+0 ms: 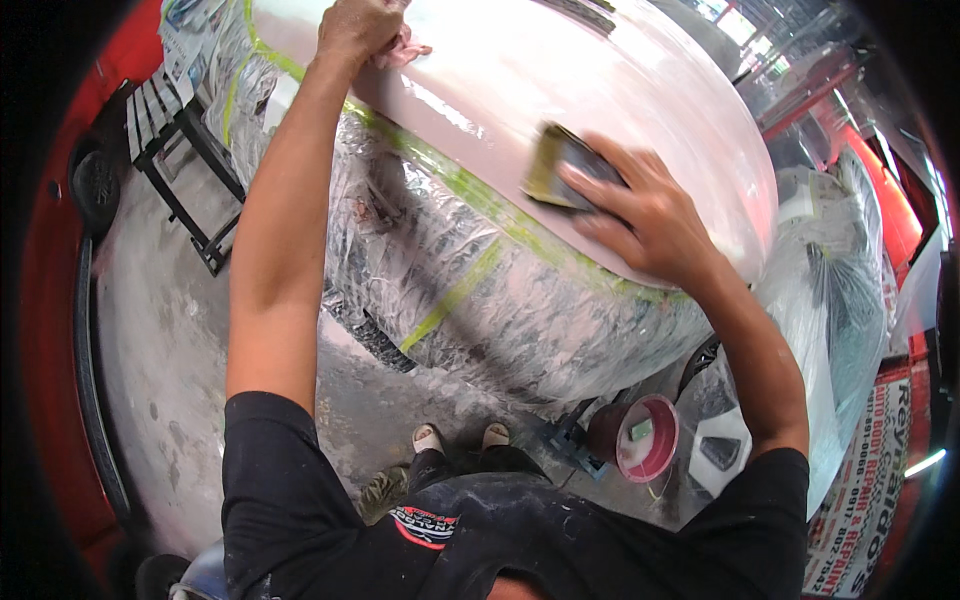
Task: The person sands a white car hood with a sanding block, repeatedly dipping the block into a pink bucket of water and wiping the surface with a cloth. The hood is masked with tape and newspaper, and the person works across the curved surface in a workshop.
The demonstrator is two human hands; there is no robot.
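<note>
A car panel (pixel 470 50) in pale pinkish white, wet and shiny in places, curves across the upper middle. At its far left part my left hand (pixel 358 28) is closed round a crumpled pink cloth (pixel 403 50), which touches the surface. My right hand (pixel 650 205) grips a dark sanding block (pixel 548 168) with a yellowish edge, blurred by motion, over the panel's right part. Yellow-green masking tape (pixel 465 187) runs along the panel's near edge. Below the tape hangs crinkled clear plastic sheeting (pixel 570 320), dusty and whitish.
A pink bucket (pixel 668 465) with cloudy liquid and a small greenish piece stands on the floor near my feet. A slatted stool (pixel 150 115) with black legs is at the left, beside a red vehicle (pixel 45 400). Plastic-draped bodywork (pixel 825 250) and a printed banner (pixel 870 490) stand at the right.
</note>
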